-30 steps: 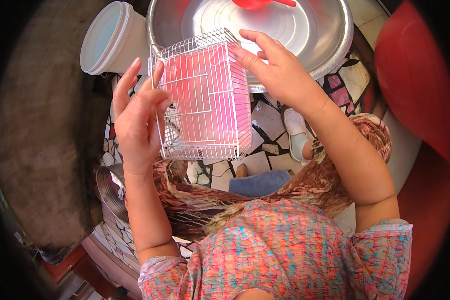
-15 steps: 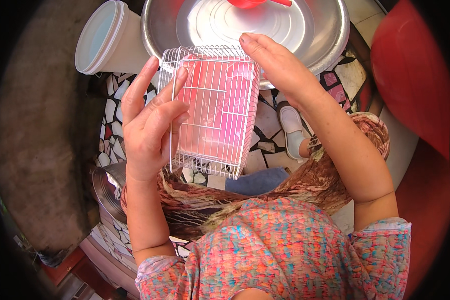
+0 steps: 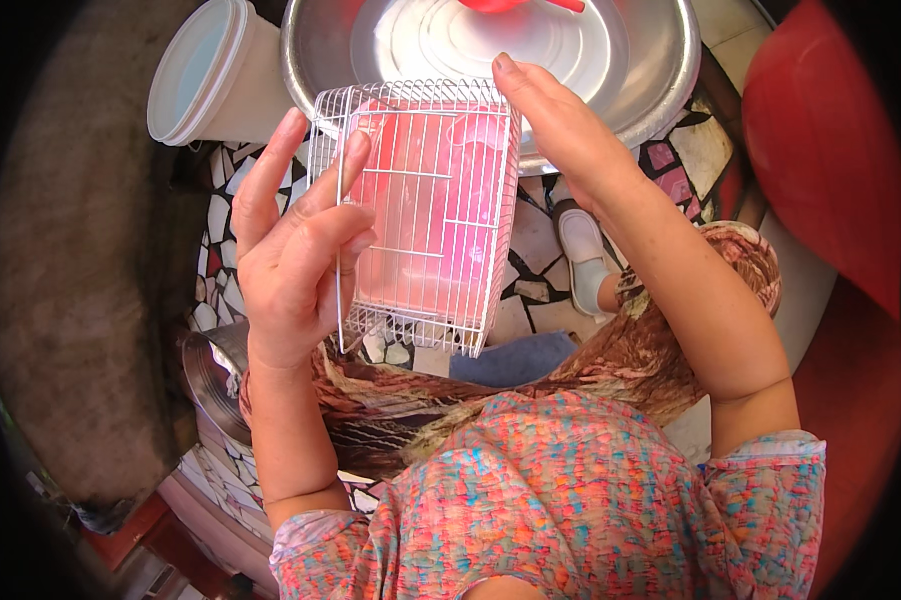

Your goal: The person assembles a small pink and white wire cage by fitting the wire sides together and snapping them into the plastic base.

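A small white wire cage (image 3: 410, 222) with pink plastic showing through its bars is held up in front of me, tilted slightly. My left hand (image 3: 300, 240) grips its left edge, the thumb and a bent finger over the wire and other fingers pointing up. At the cage's upper right corner is my right hand (image 3: 570, 120), its thumb lying along the top edge; the rest of its fingers are hidden behind the cage. Beyond the cage stands a wide metal basin (image 3: 315, 60), partly covered by it, with a red plastic scoop (image 3: 510, 4) inside.
A white bucket (image 3: 260, 90) stands left of the basin. On the right is a large red rounded object (image 3: 820, 140). A metal can (image 3: 210, 385) lies by my left forearm. The floor (image 3: 705, 155) is broken-tile mosaic; my shoe (image 3: 580, 240) rests on it.
The cage has shifted slightly up and to the left, turning a little. My left hand has moved with it, and my right thumb sits a bit higher at the corner.
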`<action>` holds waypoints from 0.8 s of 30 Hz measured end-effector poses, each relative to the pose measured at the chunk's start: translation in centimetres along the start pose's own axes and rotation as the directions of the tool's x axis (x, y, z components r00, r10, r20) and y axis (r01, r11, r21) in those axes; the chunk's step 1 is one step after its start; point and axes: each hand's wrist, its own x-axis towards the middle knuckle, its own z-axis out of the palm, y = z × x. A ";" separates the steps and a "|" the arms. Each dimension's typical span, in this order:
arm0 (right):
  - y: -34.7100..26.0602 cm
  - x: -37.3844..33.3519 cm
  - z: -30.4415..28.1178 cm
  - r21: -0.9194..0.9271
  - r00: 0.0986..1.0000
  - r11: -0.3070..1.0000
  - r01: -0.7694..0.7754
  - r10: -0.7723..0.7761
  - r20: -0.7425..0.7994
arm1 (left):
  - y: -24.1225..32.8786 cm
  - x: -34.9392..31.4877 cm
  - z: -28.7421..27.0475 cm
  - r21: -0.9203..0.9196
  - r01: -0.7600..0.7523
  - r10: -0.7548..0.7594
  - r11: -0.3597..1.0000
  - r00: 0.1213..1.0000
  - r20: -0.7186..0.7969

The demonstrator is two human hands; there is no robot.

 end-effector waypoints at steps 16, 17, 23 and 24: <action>-0.2 -0.6 0.3 0.208 0.976 0.963 -0.171 0.136 0.172 | -0.7 -0.3 -0.7 0.090 -0.087 0.091 0.992 0.995 -0.035; 0.2 -0.4 0.3 0.223 0.979 0.961 -0.163 0.130 0.158 | -0.4 -0.1 -0.9 0.054 -0.077 0.078 0.996 0.997 -0.005; -0.5 -0.7 0.5 0.247 0.980 0.958 -0.149 0.110 0.165 | -0.4 -0.2 -0.9 -0.010 -0.044 0.044 0.999 0.999 0.000; -0.4 -0.5 0.6 0.246 0.979 0.957 -0.153 0.114 0.167 | -0.4 -0.4 -0.8 -0.019 -0.028 0.028 0.999 0.999 -0.018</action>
